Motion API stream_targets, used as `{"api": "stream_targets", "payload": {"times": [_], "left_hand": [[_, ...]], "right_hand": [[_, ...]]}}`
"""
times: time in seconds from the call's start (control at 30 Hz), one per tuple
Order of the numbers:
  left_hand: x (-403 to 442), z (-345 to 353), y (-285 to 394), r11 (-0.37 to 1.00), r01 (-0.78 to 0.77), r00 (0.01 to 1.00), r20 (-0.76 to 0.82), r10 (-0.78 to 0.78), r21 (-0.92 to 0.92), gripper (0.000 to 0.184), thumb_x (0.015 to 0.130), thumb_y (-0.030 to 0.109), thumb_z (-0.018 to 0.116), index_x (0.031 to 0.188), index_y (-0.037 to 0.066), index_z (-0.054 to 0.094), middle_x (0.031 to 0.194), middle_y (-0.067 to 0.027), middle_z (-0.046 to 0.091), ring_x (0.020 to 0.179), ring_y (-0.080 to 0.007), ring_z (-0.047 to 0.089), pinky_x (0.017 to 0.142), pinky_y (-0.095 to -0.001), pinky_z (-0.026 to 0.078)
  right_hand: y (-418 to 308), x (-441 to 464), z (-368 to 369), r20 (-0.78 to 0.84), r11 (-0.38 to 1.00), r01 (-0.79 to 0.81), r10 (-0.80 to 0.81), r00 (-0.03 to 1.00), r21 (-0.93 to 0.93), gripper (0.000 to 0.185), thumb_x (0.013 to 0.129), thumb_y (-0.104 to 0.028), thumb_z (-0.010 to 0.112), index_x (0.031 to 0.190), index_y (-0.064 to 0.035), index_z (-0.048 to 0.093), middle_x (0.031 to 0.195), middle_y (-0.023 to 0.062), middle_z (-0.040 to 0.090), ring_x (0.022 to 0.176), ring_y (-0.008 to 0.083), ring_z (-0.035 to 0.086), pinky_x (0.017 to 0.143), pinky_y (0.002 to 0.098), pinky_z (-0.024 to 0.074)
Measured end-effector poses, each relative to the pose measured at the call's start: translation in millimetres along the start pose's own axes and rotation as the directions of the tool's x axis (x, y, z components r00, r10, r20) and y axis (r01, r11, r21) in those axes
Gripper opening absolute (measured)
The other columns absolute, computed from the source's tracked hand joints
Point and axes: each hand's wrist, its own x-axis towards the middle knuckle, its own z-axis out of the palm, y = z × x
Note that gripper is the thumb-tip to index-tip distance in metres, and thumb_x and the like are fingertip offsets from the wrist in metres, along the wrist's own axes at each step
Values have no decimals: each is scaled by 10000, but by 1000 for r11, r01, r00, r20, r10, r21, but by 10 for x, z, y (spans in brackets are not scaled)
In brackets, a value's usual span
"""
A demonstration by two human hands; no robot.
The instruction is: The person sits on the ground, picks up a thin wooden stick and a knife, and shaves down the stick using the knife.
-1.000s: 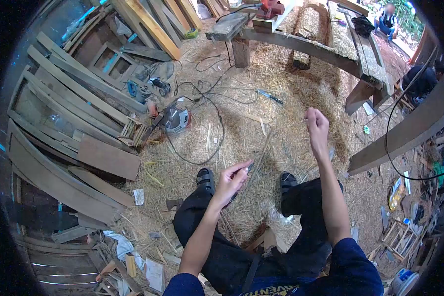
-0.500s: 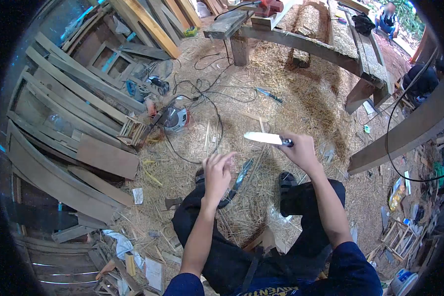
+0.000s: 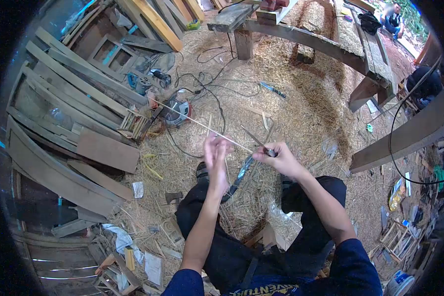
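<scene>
My right hand (image 3: 276, 157) is closed around the dark handle of a knife (image 3: 254, 136), its thin blade pointing up and left. A long, thin pale strip (image 3: 187, 118) runs from beside the right hand's fingers, past my left hand (image 3: 216, 154), toward the upper left. The left hand is at the strip with bent, slightly blurred fingers; whether they grip it I cannot tell. Below and between the hands, a second long blade (image 3: 242, 170) lies near my left foot. Another knife (image 3: 272, 90) is on the shavings farther ahead.
A circular saw (image 3: 179, 112) and looping cables lie ahead on the left. Long boards (image 3: 69, 123) lean along the left. A wooden bench (image 3: 306, 37) stands ahead, a curved beam (image 3: 404, 133) at the right. Two people are at the upper right. A hatchet (image 3: 173, 198) lies by my left knee.
The knife blade has turned from pointing left to pointing up-left, and the right hand has moved slightly left and down. The long pale strip now stretches across between the hands.
</scene>
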Motion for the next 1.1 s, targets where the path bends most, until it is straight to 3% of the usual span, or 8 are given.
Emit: {"api": "stream_targets", "payload": {"times": [0.1,0.37,0.57,0.77,0.8,0.9,0.93,1.1], "left_hand": [[3,-20,-26,998,46,966,254,-53,33,335,1044,242,473,1288,13,497,1022,-117,659,938,-202,659,889,-364,501],[-46,65,30,992,60,987,154,-42,-114,239,1047,238,483,1106,17,552,893,-74,635,813,-158,638,802,-313,516],[-16,60,-99,979,108,988,127,-86,-173,212,1047,242,492,1047,39,554,798,4,520,670,-88,494,637,-259,452],[-107,169,-71,988,138,975,164,-147,66,168,1036,195,513,1067,42,577,776,27,501,626,-35,427,528,-203,350],[-126,169,-82,987,111,974,186,-131,111,154,1030,174,520,1068,38,582,774,30,502,624,-30,420,528,-205,346],[-161,174,-163,985,55,978,191,-86,162,125,1009,96,525,1076,19,598,760,48,503,620,-19,407,519,-216,329],[-175,173,-158,984,62,980,175,-92,165,131,1009,96,525,1083,17,598,755,53,499,620,-18,406,519,-217,326],[-148,100,-224,990,108,977,177,-122,86,143,1000,92,531,1084,13,614,739,65,493,616,-13,403,523,-211,313]], "right_hand": [[53,-13,130,41,992,-53,48,998,115,212,883,-254,756,811,-59,714,623,-110,434,588,28,337,539,256,257],[140,-6,249,96,964,-154,136,986,216,194,899,-233,740,828,-59,692,667,-111,503,600,14,397,542,223,297],[99,1,284,-163,980,93,-64,985,178,244,925,-269,695,995,-37,664,685,-67,530,590,28,413,518,240,323],[120,37,131,-215,974,141,-178,960,-179,318,941,-290,650,1086,-7,623,703,41,596,596,94,502,537,298,395],[50,27,121,-183,936,180,-243,953,-302,332,915,-291,672,1094,-15,627,716,109,615,615,189,597,572,347,451],[53,70,142,-98,777,344,-457,884,-528,353,922,-310,663,1106,-13,613,778,125,632,691,251,635,630,357,471],[-54,63,143,-96,806,271,-372,923,-526,405,871,-370,704,1091,-36,638,787,140,655,722,318,656,642,397,487],[-231,198,109,-97,692,262,-433,896,-672,439,780,-462,766,970,-71,711,753,116,671,665,282,662,624,377,504]]}}
